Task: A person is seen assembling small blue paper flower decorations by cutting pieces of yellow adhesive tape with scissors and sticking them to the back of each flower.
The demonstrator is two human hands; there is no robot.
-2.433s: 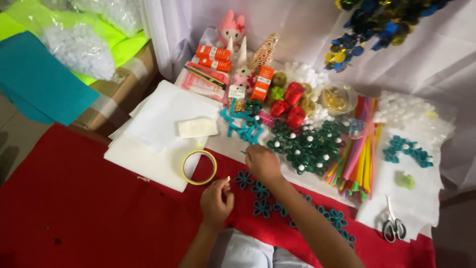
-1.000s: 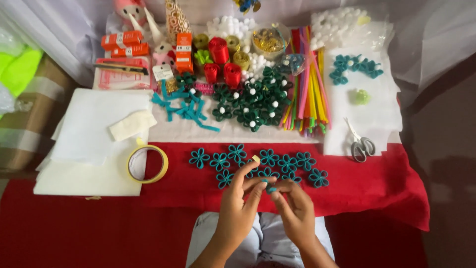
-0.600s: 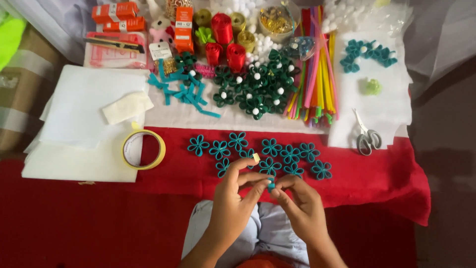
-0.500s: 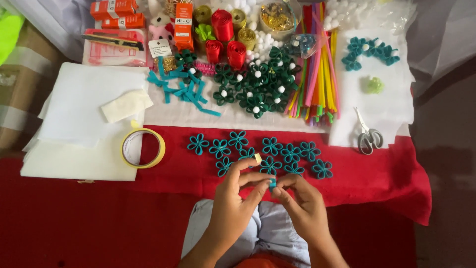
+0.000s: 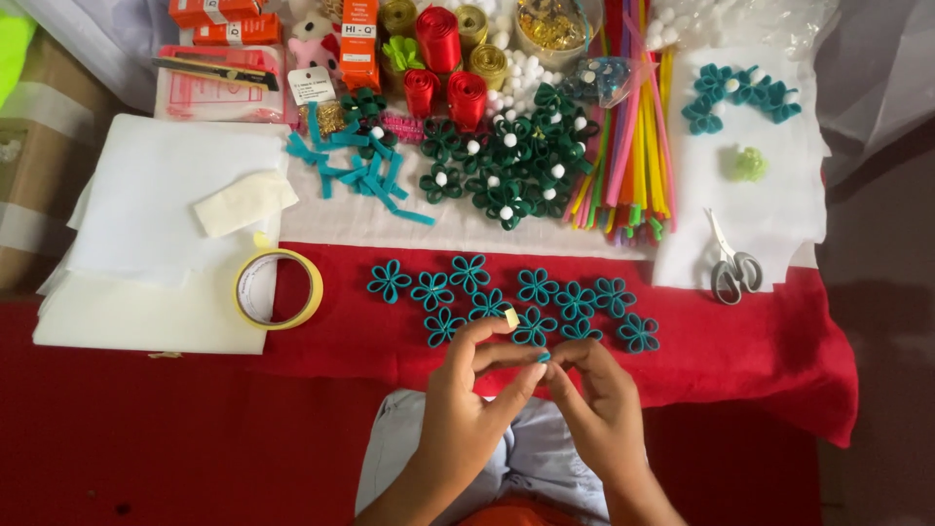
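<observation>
A red cloth (image 5: 175,429) covers the worktop, spreading from the near edge up to the middle and hanging off the right edge in a soft fold. Beyond it, toward the far edge, lies a white cloth (image 5: 360,234). White fabric (image 5: 867,68) drapes across the far right corner — thin, with creased folds. Past the right edge the floor (image 5: 891,390) sits dark and in shadow. At the left edge stands a brown cardboard box (image 5: 34,175) with pale tape bands. The light is soft and even — brightest along the far side.
</observation>
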